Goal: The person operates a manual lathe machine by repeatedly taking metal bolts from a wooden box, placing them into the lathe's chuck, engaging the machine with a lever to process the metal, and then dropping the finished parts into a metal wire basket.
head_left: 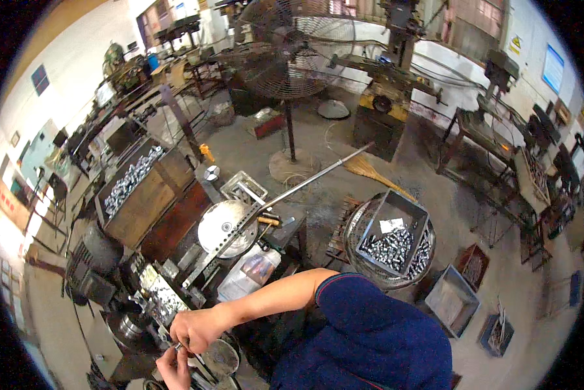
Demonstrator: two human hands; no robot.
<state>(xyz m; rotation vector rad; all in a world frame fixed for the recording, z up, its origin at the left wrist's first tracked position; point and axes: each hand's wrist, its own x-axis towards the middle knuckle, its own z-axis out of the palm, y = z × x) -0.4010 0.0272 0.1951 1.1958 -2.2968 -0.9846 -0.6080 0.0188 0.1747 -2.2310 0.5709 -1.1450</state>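
Observation:
At the lower left my two hands meet beside a small machine. My right hand (197, 330) reaches across from the dark blue sleeve, its fingers closed. Just below it, my left hand (174, 368) is closed too, its fingertips pinched on a small metal piece (178, 347). Fingers hide most of that piece, and I cannot tell whether the right fingers grip it as well. A round metal pan (221, 357) sits right of the hands, partly covered by the forearm. The machine bed (165, 296), strewn with shiny metal bits, lies above them.
A long lever bar (292, 192) slants over a white round disc (223, 229). A wooden box (145, 211) of metal parts stands left. Right of me, a grey bin (372, 244) holds many metal pieces. A fan (288, 52) and a broom (370, 170) are farther off.

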